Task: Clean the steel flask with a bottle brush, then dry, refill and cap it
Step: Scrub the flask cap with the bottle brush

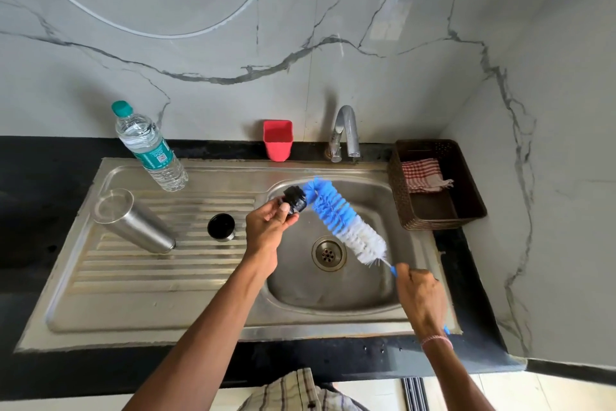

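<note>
The left hand (266, 224) is pinching the black stopper (295, 200) over the basin (333, 297), and the right hand (420, 294) is gripping the brush (336, 214) by its handle. The flask (133, 224) is standing on the drainboard (150, 280) towards its left edge. Its smooth steel is likely slippery when wet, so it is best gripped round the body.

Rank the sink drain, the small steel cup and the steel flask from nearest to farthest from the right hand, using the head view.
1. sink drain, in the basin, just left of the right hand.
2. small steel cup, on the drainboard, near the basin.
3. steel flask, farthest left on the drainboard.
</note>
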The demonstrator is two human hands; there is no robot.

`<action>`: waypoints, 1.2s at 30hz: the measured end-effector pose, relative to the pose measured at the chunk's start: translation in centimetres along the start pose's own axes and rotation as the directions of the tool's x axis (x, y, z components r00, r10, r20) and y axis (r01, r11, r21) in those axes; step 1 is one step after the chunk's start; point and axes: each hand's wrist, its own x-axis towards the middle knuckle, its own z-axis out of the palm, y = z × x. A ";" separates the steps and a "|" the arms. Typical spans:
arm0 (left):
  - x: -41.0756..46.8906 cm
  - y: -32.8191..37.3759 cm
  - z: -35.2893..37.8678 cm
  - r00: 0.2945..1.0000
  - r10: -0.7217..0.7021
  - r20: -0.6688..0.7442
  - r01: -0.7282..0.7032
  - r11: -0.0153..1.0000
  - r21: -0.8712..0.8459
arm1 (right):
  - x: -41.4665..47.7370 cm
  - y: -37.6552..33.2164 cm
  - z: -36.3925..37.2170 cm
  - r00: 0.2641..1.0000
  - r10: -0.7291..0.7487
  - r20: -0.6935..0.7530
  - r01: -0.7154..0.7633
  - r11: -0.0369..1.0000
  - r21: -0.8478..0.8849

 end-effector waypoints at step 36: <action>-1.6 1.9 -1.1 0.908 0.182 0.378 -0.250 0.958 0.140 | 2.6 0.6 -0.4 0.966 -0.176 0.190 0.184 0.983 -0.026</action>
